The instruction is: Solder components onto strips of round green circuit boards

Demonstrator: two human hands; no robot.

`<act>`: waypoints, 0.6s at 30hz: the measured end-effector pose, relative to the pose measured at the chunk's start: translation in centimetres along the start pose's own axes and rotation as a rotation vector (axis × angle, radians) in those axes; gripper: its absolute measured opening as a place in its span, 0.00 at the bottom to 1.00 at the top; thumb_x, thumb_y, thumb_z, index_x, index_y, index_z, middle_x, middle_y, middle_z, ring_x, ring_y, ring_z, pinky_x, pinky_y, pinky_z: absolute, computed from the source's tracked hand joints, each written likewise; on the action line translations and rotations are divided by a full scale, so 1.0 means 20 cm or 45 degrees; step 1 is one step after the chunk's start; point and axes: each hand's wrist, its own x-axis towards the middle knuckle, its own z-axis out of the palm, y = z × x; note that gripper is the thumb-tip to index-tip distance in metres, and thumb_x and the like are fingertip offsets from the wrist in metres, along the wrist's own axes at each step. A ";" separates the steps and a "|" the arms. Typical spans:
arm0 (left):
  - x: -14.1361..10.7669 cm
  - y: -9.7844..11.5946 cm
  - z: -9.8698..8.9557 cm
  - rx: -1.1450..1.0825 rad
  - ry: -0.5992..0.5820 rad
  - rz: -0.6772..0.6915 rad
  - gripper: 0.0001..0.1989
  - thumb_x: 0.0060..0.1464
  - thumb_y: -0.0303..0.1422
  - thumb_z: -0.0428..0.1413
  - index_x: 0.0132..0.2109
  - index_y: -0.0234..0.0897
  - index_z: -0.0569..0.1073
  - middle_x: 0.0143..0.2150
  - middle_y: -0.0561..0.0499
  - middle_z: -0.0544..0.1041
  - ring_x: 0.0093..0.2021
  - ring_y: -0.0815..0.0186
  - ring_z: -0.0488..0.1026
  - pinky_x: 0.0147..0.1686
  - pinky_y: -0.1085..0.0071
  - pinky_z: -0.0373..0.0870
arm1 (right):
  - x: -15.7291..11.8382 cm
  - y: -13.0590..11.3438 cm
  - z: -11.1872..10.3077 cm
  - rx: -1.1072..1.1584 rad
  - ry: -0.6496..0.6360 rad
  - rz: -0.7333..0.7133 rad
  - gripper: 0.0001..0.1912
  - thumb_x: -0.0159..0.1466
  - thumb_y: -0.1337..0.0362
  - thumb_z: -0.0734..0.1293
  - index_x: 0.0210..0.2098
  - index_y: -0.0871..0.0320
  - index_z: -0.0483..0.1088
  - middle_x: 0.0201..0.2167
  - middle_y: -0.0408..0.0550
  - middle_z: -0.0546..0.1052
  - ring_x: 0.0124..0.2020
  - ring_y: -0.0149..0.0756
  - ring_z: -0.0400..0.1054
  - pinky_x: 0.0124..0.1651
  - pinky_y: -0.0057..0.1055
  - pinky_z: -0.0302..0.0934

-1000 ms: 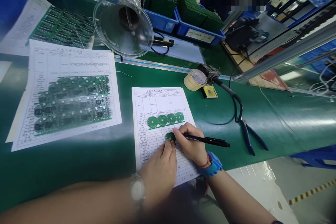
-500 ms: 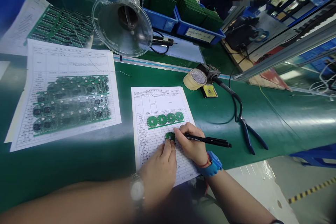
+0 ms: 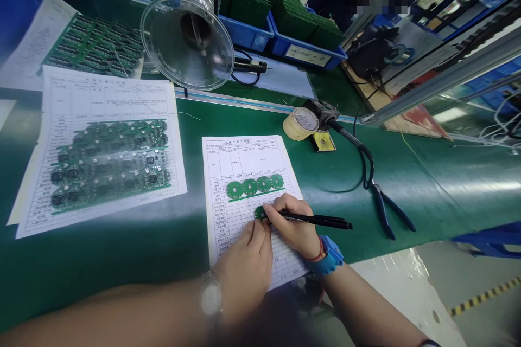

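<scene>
A printed form (image 3: 249,161) lies on the green mat, with a strip of round green circuit boards (image 3: 249,187) across it. Below that strip sits a single round green circuit board (image 3: 259,212), partly covered by fingers. My left hand (image 3: 247,260) pinches this board's near edge with closed fingertips. In my right hand (image 3: 295,223) is a black pen (image 3: 325,220), its rear end pointing right. The right thumb and fingers are closed around it, close over the board. Fingers hide the pen's tip, so I cannot tell whether it touches.
To the left, populated circuit boards (image 3: 109,165) rest on papers. A clear fume funnel (image 3: 183,65) hangs behind. Blue bins (image 3: 305,53) hold stacked boards. Cutting pliers (image 3: 386,211), a solder pot-like round tub (image 3: 299,126) and a yellow sponge (image 3: 324,142) lie right. A person sits beyond.
My right hand and the pen have shifted slightly left over the small board, covering more of it. My left hand keeps its hold. The whole view has moved a little.
</scene>
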 end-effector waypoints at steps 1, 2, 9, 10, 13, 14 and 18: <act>0.00 0.00 0.00 0.000 0.008 0.000 0.20 0.54 0.29 0.45 0.49 0.21 0.71 0.49 0.36 0.72 0.48 0.55 0.68 0.50 0.61 0.59 | 0.00 0.00 0.00 -0.001 0.003 0.001 0.16 0.58 0.65 0.64 0.17 0.57 0.57 0.14 0.38 0.63 0.17 0.25 0.57 0.22 0.25 0.55; 0.00 0.00 0.00 0.001 0.012 0.002 0.19 0.54 0.29 0.45 0.49 0.21 0.71 0.48 0.36 0.73 0.48 0.55 0.68 0.50 0.62 0.59 | 0.00 0.00 0.00 -0.001 0.005 0.005 0.16 0.58 0.65 0.64 0.17 0.57 0.57 0.14 0.38 0.63 0.17 0.25 0.57 0.22 0.25 0.55; 0.00 -0.01 -0.01 0.013 0.003 0.005 0.19 0.54 0.30 0.45 0.49 0.22 0.71 0.49 0.36 0.72 0.49 0.54 0.68 0.50 0.61 0.60 | 0.00 0.00 0.00 -0.013 -0.004 0.007 0.16 0.58 0.64 0.64 0.17 0.57 0.58 0.14 0.38 0.64 0.18 0.26 0.58 0.22 0.25 0.55; 0.00 -0.01 -0.01 0.011 -0.006 0.005 0.19 0.55 0.29 0.45 0.49 0.22 0.71 0.49 0.36 0.72 0.49 0.55 0.68 0.50 0.61 0.60 | 0.00 0.00 0.00 -0.011 -0.004 0.003 0.15 0.58 0.64 0.65 0.17 0.57 0.58 0.14 0.38 0.64 0.17 0.26 0.58 0.22 0.25 0.55; 0.01 -0.01 -0.01 0.008 -0.010 0.003 0.19 0.55 0.29 0.45 0.49 0.22 0.71 0.49 0.36 0.72 0.49 0.55 0.68 0.50 0.62 0.60 | 0.00 0.00 0.00 -0.009 -0.002 0.000 0.16 0.58 0.65 0.65 0.17 0.57 0.58 0.14 0.38 0.63 0.17 0.25 0.57 0.22 0.25 0.55; 0.01 -0.01 -0.01 0.006 -0.010 0.004 0.19 0.55 0.29 0.45 0.49 0.22 0.71 0.49 0.36 0.72 0.49 0.55 0.68 0.50 0.62 0.61 | 0.00 0.00 0.00 -0.010 -0.003 -0.001 0.16 0.58 0.65 0.65 0.17 0.57 0.58 0.14 0.38 0.63 0.17 0.25 0.57 0.22 0.25 0.55; 0.01 0.00 -0.01 -0.009 -0.027 0.009 0.19 0.53 0.30 0.47 0.48 0.23 0.72 0.49 0.36 0.72 0.49 0.54 0.68 0.50 0.62 0.61 | 0.00 0.00 0.00 -0.011 -0.020 -0.009 0.15 0.58 0.65 0.65 0.18 0.58 0.59 0.15 0.38 0.64 0.18 0.25 0.58 0.22 0.25 0.55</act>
